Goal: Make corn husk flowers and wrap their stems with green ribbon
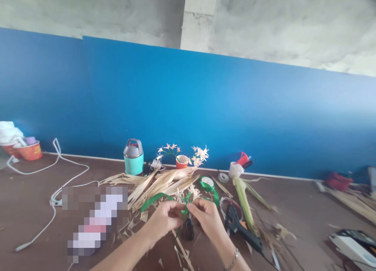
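Observation:
My left hand [169, 217] and my right hand [206, 215] meet at the front middle of the table, fingertips pinched close together. Between them they grip a green-wrapped stem [186, 202] of a handmade flower. Pale cream petals [194, 192] show just above the fingers. From my left hand a strip of green ribbon [156, 200] runs off to the left. Just below the fingertips lie dark-handled scissors [189, 228]. A spool of green ribbon [208, 181] rests beyond my right hand, and a black glue gun [242, 228] lies to its right.
Dried corn husks [167, 180] spread behind the hands, with scraps around. Farther back stand a teal container [133, 161], a paper cup [182, 161] with flowers, and a tape roll [223, 178]. A green husk [244, 202] lies right; a white cable [70, 180] loops left.

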`<state>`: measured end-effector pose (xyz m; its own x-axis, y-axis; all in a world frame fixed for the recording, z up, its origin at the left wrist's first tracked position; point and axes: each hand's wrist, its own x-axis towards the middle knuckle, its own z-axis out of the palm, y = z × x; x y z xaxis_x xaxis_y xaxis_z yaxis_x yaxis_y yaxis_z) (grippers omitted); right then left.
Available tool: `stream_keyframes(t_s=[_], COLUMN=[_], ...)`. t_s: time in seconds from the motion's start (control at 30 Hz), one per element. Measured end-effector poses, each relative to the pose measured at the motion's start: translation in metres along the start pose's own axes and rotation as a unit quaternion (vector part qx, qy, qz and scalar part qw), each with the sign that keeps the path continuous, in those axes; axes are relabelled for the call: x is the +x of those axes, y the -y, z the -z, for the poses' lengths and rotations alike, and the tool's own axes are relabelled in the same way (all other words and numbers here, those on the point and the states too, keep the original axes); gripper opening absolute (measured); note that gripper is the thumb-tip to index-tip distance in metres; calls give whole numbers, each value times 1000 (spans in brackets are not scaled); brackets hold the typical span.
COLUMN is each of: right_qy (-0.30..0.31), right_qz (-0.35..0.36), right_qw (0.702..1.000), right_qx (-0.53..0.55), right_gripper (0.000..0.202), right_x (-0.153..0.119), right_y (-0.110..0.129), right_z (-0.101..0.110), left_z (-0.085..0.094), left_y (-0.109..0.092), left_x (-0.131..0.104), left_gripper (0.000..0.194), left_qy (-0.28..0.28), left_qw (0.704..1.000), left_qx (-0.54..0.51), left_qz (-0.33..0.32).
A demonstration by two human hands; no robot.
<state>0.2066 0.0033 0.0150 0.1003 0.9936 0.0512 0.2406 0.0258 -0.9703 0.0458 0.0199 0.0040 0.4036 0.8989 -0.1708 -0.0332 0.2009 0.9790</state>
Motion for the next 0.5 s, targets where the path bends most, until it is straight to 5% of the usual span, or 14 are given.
stream_keyframes(t_s=[0.5], right_qy=[15], right_qz=[-11], right_qw=[1000], right_qx=[-7], right_gripper=[32], right_x=[1], right_y=[-5], right_z=[-1], left_z=[1], left_y=[-2], left_x=[-1], left_gripper=[33], left_qy=[10], left_qw=[999], left_qx=[32], left_qz=[-16])
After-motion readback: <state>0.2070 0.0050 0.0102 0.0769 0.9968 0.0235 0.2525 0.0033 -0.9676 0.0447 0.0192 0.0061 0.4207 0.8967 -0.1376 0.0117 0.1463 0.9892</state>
